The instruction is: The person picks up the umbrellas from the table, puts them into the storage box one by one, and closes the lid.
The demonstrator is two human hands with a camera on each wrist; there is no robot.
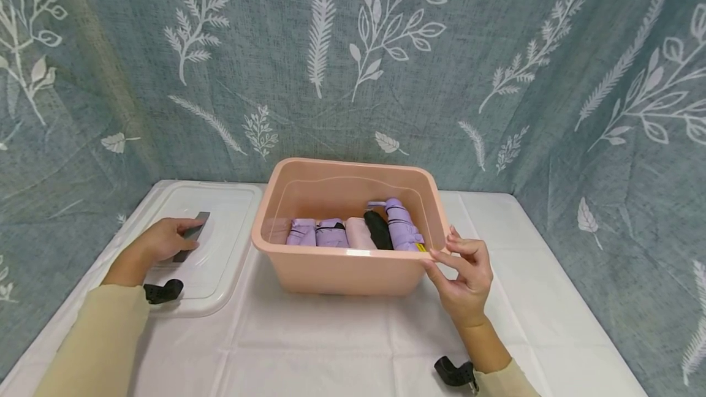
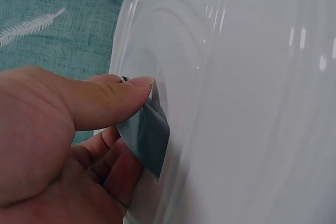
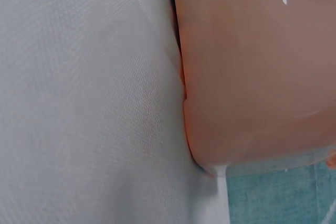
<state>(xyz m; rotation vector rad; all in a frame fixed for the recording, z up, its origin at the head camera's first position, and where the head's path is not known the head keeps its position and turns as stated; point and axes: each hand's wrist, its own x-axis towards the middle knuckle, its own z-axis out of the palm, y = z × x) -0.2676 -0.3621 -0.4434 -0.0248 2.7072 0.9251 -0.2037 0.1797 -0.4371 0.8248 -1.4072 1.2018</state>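
Note:
A peach plastic storage bin [image 1: 347, 274] stands uncovered at the table's middle. Inside lie a lilac folding umbrella [image 1: 401, 225], a black roll [image 1: 378, 230], a pink roll [image 1: 360, 233] and two lilac bundles [image 1: 332, 234] in a row. To the left, a white lid [image 1: 231, 244] lies flat. My left hand [image 1: 160, 241] pinches its grey handle [image 1: 193, 233]; the left wrist view shows the thumb over that handle [image 2: 147, 135] and fingers beneath. With thumb and fingers, my right hand [image 1: 467, 277] holds the bin's rim at the front right corner. The right wrist view shows only the bin's wall [image 3: 262, 77].
White cloth [image 1: 309, 348] covers the table. Patterned blue-green curtains [image 1: 287, 121] rise behind it and on both sides. Black camera mounts [image 1: 165, 291] sit at both wrists. Something yellow [image 1: 421, 248] peeks out at the bin's right front corner.

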